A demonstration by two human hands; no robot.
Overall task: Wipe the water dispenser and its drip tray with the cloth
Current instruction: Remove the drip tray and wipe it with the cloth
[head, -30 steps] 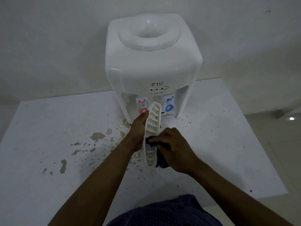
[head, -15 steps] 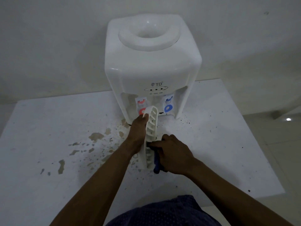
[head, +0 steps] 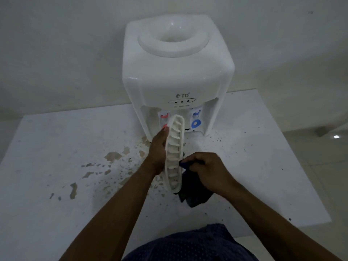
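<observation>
Bare drinking-water corner of a plain indoor room; whether it belongs to a home or a small office cannot be told.

A white plastic countertop water dispenser (head: pixel 177 72) with a red-marked tap (head: pixel 164 115) and a blue-marked tap (head: pixel 195 123) stands at the back of a flat white table (head: pixel 56 147), and a plain off-white wall (head: pixel 66 44) rises behind the dispenser. Left of the dispenser's foot the tabletop carries brownish worn patches (head: pixel 113 156) and dark specks. Right of the dispenser, past the table edge, lies a pale glossy tiled floor (head: pixel 320 166) with a small bright light reflection (head: pixel 336 136).
</observation>
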